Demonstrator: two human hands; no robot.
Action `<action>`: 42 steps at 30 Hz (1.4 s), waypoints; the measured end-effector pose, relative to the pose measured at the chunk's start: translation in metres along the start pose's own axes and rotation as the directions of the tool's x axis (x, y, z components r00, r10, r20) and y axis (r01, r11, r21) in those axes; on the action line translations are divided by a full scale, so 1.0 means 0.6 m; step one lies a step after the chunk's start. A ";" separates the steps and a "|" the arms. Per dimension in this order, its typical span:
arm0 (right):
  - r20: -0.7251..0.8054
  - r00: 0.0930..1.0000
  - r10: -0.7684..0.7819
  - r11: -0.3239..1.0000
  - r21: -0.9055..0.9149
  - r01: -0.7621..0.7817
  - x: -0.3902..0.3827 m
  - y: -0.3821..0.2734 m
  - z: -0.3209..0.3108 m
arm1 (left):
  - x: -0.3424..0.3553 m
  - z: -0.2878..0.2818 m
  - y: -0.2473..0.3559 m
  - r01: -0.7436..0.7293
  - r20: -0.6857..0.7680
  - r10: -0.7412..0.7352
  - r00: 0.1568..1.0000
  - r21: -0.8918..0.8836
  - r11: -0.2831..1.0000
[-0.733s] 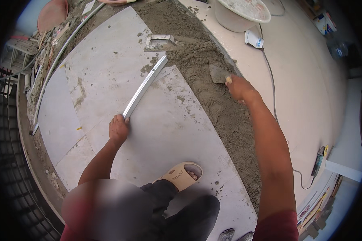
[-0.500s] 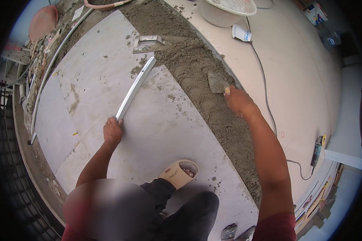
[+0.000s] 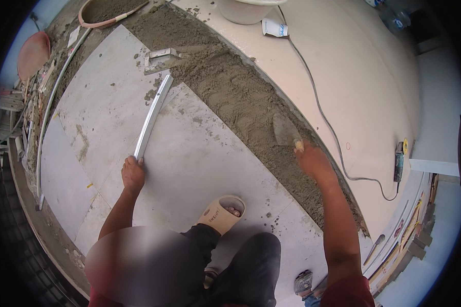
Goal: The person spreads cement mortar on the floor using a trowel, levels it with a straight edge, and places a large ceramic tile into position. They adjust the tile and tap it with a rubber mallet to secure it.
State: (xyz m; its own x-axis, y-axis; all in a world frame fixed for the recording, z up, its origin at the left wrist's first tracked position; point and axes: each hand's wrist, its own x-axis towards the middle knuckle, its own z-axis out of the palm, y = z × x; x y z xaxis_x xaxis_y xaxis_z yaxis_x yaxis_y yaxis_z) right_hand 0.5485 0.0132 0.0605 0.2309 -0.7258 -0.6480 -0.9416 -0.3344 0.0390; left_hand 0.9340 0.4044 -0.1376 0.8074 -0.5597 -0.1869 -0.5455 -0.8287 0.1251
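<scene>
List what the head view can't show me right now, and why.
Head view, all items:
long silver metal bar: near end covered by left hand
grey flat metal trowel: handle mostly inside right hand
white round plastic basin: inside cut off by top edge
dark cloth trousers: partly lost in blur

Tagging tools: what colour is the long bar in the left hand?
Silver-grey. The long bar in the left hand shows best in the head view.

Metal bar (image 3: 152, 118): bright silver. Trowel (image 3: 286, 130): grey blade, pale yellow handle (image 3: 299, 147). Mortar (image 3: 235, 97): brownish grey. Tiles (image 3: 189, 148): pale grey, speckled darker. Slipper (image 3: 215, 219): beige, dark lettering. Trousers (image 3: 253, 256): black. Person's sleeve (image 3: 349, 292): dark red. Floor (image 3: 369, 102): cream.
</scene>
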 end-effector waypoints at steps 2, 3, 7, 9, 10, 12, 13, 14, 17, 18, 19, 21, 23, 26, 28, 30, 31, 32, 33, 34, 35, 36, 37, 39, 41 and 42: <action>0.046 0.995 0.084 0.995 0.052 -0.087 -0.040 0.059 0.043 | 0.002 0.000 -0.004 0.001 -0.002 -0.001 1.000 0.009 1.000; -0.047 0.998 0.045 0.986 0.161 -0.037 -0.068 0.089 0.087 | 0.001 0.003 -0.004 -0.014 -0.024 0.015 1.000 0.018 1.000; -0.289 0.928 0.235 0.700 0.713 0.045 -0.150 0.191 0.297 | 0.001 0.021 -0.002 -0.047 -0.063 0.048 0.997 0.008 0.999; -0.020 0.923 0.384 0.325 0.939 -0.115 -0.189 0.163 0.319 | -0.003 0.017 -0.012 -0.033 -0.054 0.033 0.998 0.004 0.999; -0.011 0.912 0.410 0.258 0.961 -0.104 -0.208 0.150 0.328 | -0.008 0.019 -0.016 -0.020 -0.049 0.020 0.999 -0.007 1.000; 0.041 0.911 0.410 0.121 0.988 -0.099 -0.228 0.126 0.331 | -0.009 0.015 -0.012 -0.021 -0.065 0.022 0.998 0.017 1.000; 0.095 0.919 0.382 0.052 0.991 -0.124 -0.241 0.117 0.327 | -0.012 0.012 -0.006 -0.049 -0.110 0.055 0.992 0.054 0.997; 0.142 0.924 0.355 -0.009 0.989 -0.148 -0.244 0.108 0.328 | -0.014 0.011 0.003 -0.078 -0.153 0.083 0.985 0.035 0.996; -0.360 0.920 0.153 0.614 0.764 0.197 -0.211 0.067 0.342 | -0.019 0.001 0.019 -0.024 -0.159 0.019 0.987 -0.030 0.999; -0.484 0.875 0.024 0.676 0.653 0.342 -0.187 0.044 0.332 | -0.025 -0.007 0.015 -0.006 -0.169 0.002 0.986 -0.026 1.000; -0.557 0.825 -0.095 0.700 0.552 0.453 -0.159 0.010 0.292 | -0.028 -0.017 0.011 0.008 -0.179 -0.012 0.984 -0.021 1.000; -0.488 0.841 -0.232 0.806 0.388 0.448 -0.103 -0.065 0.181 | -0.034 -0.032 0.010 0.026 -0.164 -0.028 0.986 -0.016 1.000; -0.390 0.884 -0.258 0.907 0.217 0.360 -0.018 -0.138 0.099 | -0.045 -0.042 0.008 0.041 -0.156 -0.043 0.987 -0.016 0.999; -0.543 0.759 -0.359 0.900 0.014 0.436 0.123 -0.226 0.017 | -0.061 -0.046 0.017 0.029 -0.165 -0.033 0.986 -0.026 0.999; -0.510 0.766 -0.391 0.900 -0.038 0.434 0.201 -0.284 -0.020 | -0.079 -0.050 0.007 0.021 -0.174 -0.024 0.984 -0.018 1.000; -0.491 0.776 -0.396 0.902 -0.052 0.428 0.239 -0.310 -0.002 | -0.095 -0.051 -0.001 0.027 -0.157 -0.026 0.987 0.002 1.000; -0.493 0.769 -0.406 0.896 -0.049 0.441 0.244 -0.324 0.018 | -0.105 -0.051 -0.006 0.034 -0.146 -0.031 0.989 0.015 0.999; -0.497 0.764 -0.412 0.891 -0.046 0.452 0.252 -0.330 0.033 | -0.108 -0.051 -0.011 0.023 -0.143 -0.020 0.990 0.017 1.000; -0.440 0.782 -0.440 0.884 -0.063 0.462 0.257 -0.326 0.049 | -0.107 -0.053 -0.016 0.009 -0.139 -0.007 0.990 0.018 1.000; -0.369 0.799 -0.474 0.873 -0.075 0.483 0.236 -0.327 0.066 | -0.116 -0.054 -0.028 0.006 -0.128 -0.003 0.992 0.029 1.000; -0.307 0.810 -0.500 0.862 -0.088 0.499 0.214 -0.323 0.073 | -0.119 -0.058 -0.032 0.008 -0.125 -0.004 0.992 0.035 0.999; -0.269 0.831 -0.487 0.869 -0.059 0.491 0.191 -0.314 0.077 | -0.121 -0.061 -0.035 0.008 -0.123 -0.003 0.992 0.040 0.999; -0.239 0.849 -0.470 0.878 -0.032 0.477 0.167 -0.301 0.071 | -0.115 -0.066 -0.033 0.002 -0.126 0.003 0.992 0.041 0.999; -0.283 0.836 -0.471 0.854 0.091 0.512 0.146 -0.290 0.073 | -0.101 -0.070 -0.022 -0.030 -0.135 0.035 0.990 0.034 0.999; -0.430 0.775 -0.464 0.755 0.266 0.600 0.135 -0.284 0.074 | -0.096 -0.069 -0.013 -0.048 -0.138 0.053 0.989 0.036 0.998; -0.369 0.790 -0.490 0.748 0.287 0.598 0.137 -0.292 0.069 | -0.094 -0.064 -0.011 -0.049 -0.140 0.054 0.989 0.043 0.998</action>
State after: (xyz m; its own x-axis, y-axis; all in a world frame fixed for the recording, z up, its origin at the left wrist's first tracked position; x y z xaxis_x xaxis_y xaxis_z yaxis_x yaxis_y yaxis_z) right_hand 0.7222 0.0370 -0.0314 0.7340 -0.6315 -0.2501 -0.6368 -0.5119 -0.5766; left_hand 0.9008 0.4415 -0.0904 0.8000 -0.5985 -0.0413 -0.5934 -0.7996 0.0922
